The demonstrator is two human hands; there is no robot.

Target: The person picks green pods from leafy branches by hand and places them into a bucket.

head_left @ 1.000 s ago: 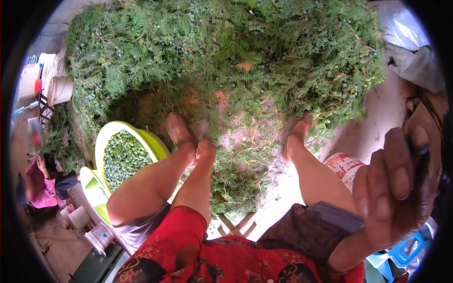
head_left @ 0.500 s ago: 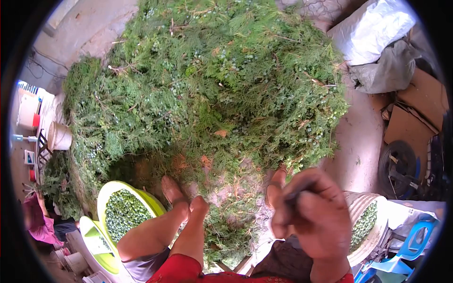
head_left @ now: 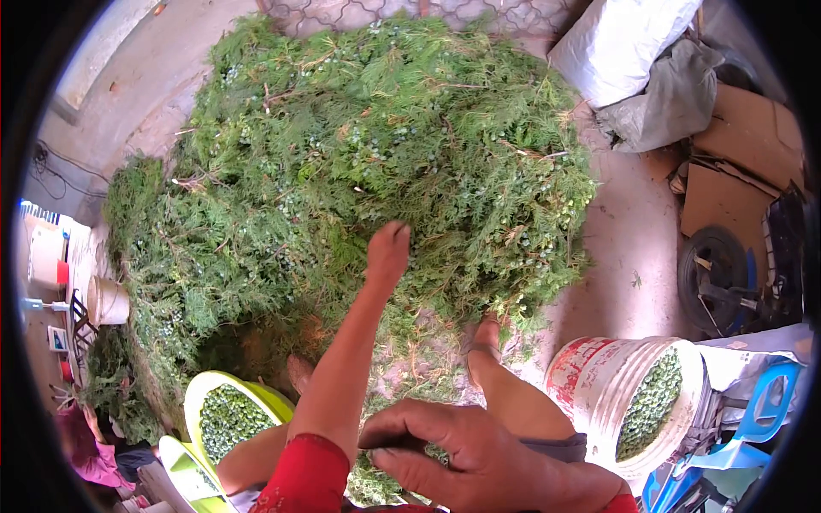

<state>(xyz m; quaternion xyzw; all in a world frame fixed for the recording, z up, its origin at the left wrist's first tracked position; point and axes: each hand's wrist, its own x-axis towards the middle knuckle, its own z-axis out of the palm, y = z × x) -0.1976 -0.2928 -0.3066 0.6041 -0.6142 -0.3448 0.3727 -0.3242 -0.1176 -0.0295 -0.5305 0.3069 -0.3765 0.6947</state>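
Note:
A big heap of cut green conifer branches (head_left: 385,145) with small bluish-green berries fills the ground ahead. My left hand (head_left: 389,250) is stretched out on a bare arm with a red sleeve. It rests on the heap's near slope with its fingers curled into the foliage. My right hand (head_left: 466,453) hovers low and close to the camera above my knees, fingers drawn together. I cannot make out anything in it. My bare feet (head_left: 484,335) stand at the heap's edge.
A lime-green basin (head_left: 198,395) of picked green berries sits at lower left. A white and red bucket (head_left: 590,385) with berries stands at lower right. White sacks (head_left: 624,43), cardboard (head_left: 735,162), a tyre (head_left: 714,278) and a blue stool (head_left: 764,402) lie to the right. A person in pink (head_left: 85,445) sits at far left.
The view has tilted up toward the heap. My left hand rose from beside my leg and reached into the branches. My right hand dropped from near the camera to above my knees.

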